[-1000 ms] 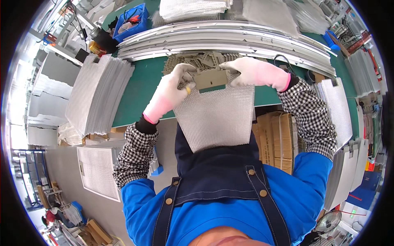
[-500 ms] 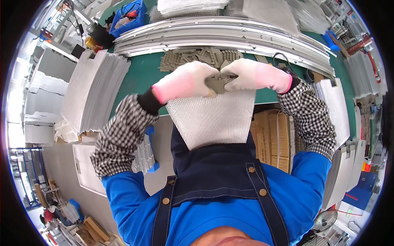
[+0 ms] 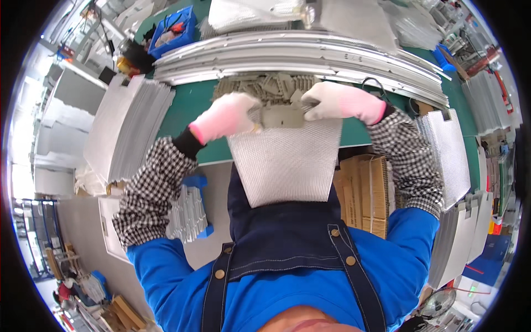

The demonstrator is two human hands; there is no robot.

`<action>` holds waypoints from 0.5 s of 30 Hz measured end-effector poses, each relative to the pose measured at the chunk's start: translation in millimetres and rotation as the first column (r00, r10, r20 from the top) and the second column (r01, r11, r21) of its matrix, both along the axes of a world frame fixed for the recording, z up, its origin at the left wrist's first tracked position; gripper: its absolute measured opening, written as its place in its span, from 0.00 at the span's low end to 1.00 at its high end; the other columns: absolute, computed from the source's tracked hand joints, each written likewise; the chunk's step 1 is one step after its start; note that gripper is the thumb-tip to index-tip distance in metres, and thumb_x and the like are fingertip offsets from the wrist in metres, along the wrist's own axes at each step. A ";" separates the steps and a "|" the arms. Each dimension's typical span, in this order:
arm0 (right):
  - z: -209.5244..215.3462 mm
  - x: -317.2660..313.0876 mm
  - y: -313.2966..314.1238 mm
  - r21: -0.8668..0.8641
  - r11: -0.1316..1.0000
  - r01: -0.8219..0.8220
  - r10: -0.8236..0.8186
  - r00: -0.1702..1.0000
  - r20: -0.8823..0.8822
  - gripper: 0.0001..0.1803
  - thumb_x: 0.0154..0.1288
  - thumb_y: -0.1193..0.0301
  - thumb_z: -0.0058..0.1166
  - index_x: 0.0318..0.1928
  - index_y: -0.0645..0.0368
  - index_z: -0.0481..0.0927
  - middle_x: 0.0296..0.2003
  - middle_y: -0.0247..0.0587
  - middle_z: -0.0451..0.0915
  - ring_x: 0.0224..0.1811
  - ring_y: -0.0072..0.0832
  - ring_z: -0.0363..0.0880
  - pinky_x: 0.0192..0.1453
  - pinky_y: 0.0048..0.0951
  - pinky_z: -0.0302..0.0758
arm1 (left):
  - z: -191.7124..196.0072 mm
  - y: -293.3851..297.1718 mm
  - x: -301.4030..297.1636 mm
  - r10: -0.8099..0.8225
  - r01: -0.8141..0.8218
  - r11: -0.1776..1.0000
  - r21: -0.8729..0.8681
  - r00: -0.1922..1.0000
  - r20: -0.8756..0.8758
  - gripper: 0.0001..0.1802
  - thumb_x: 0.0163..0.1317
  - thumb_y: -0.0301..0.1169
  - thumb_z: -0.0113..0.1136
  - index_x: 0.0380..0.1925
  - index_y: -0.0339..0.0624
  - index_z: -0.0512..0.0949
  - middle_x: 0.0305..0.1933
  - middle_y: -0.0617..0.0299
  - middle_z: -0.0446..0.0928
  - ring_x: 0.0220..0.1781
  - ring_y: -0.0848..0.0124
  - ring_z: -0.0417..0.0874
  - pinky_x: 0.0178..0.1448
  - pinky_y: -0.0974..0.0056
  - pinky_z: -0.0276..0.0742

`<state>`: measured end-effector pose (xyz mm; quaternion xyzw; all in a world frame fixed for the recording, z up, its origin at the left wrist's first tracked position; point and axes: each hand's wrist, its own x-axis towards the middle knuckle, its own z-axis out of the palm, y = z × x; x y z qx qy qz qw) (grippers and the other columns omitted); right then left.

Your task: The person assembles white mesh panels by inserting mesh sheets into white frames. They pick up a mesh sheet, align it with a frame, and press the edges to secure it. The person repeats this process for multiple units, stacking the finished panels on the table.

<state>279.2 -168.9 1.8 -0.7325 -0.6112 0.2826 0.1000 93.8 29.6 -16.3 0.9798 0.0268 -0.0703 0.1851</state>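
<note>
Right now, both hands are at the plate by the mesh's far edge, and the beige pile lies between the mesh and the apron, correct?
No: the head view shows the pile beyond the plate, away from the apron. The left hand and right hand are indeed at the plate.

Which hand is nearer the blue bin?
Left. The left hand is below and right of the blue bin in view; the right hand is farther right.

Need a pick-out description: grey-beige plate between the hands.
Find the green table, then the silvery mesh panel crossing its near edge. At the panel's far end, between left hand and right hand, is the grey-beige plate. Unlike the narrower pieces heaped behind, it's one broad rectangle.
</note>
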 end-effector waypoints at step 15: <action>-54.8 72.9 12.8 0.384 0.923 0.039 -0.057 0.998 0.037 0.28 0.68 0.64 0.56 0.67 0.57 0.76 0.62 0.55 0.78 0.67 0.46 0.75 0.73 0.42 0.68 | -24.4 41.8 -33.6 0.313 -0.214 0.563 -0.798 0.949 -0.034 0.26 0.61 0.34 0.71 0.56 0.30 0.81 0.47 0.56 0.85 0.47 0.71 0.83 0.55 0.66 0.78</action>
